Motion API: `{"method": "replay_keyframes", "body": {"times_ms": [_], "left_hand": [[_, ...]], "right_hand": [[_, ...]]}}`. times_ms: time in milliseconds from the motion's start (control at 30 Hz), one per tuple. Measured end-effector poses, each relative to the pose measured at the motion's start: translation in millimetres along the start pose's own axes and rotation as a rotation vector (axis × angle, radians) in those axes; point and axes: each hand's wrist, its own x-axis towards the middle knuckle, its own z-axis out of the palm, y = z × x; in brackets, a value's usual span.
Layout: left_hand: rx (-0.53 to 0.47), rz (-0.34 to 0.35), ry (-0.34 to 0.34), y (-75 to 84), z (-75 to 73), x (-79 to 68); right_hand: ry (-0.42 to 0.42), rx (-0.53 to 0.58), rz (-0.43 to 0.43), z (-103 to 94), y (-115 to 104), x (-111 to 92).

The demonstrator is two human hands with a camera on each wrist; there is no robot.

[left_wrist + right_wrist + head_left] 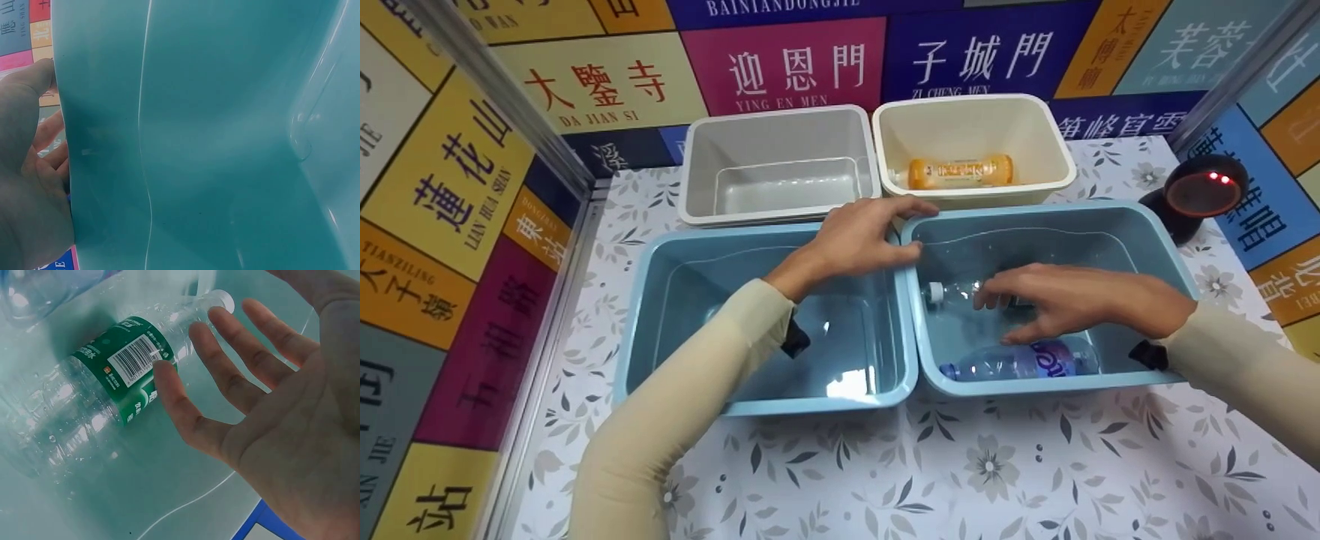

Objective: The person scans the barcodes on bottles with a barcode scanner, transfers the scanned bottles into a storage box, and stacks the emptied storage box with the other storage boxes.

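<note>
In the head view my right hand [1061, 300] is inside the right blue bin [1166, 255], above a clear plastic bottle [956, 291] with a white cap. The right wrist view shows this bottle's green label [126, 371] close to my spread fingertips, with nothing gripped. A second clear bottle with a purple label [1020, 360] lies along the bin's near side. My left hand [862, 236] is above the far corner where the two blue bins meet, its fingers reaching over the rims. The left blue bin [660, 315] has no object visible inside.
Behind the blue bins stand a grey bin [780, 118] and a cream bin [971, 109], the latter holding an orange-labelled bottle [960, 172]. A black round device with red lights [1204, 187] stands at the right. Printed panels [787, 64] enclose the flowered table surface [990, 465].
</note>
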Motion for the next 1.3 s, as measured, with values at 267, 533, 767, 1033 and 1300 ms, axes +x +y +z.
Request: {"method": "replay_keyframes", "body": {"times_ms": [267, 533, 767, 1033, 1300], "left_hand": [[0.002, -0.007, -0.003, 1.2, 0.0, -0.9], [-0.007, -0.007, -0.002, 1.2, -1.1, -1.1], [0.004, -0.006, -0.003, 1.8, -0.7, -1.7], [0.009, -0.003, 0.001, 1.5, -1.4, -1.6], [0.003, -0.004, -0.004, 0.9, -0.8, -1.9]], "right_hand": [[-0.053, 0.009, -0.014, 1.5, 1.1, -0.7], [-0.110, 0.017, 0.017, 3.9, 4.4, 0.9], [-0.189, 0.070, 0.035, 4.9, 4.3, 2.6], [-0.358, 0.129, 0.080, 4.7, 5.2, 0.0], [-0.416, 0.167, 0.114, 4.0, 5.5, -1.8]]}}
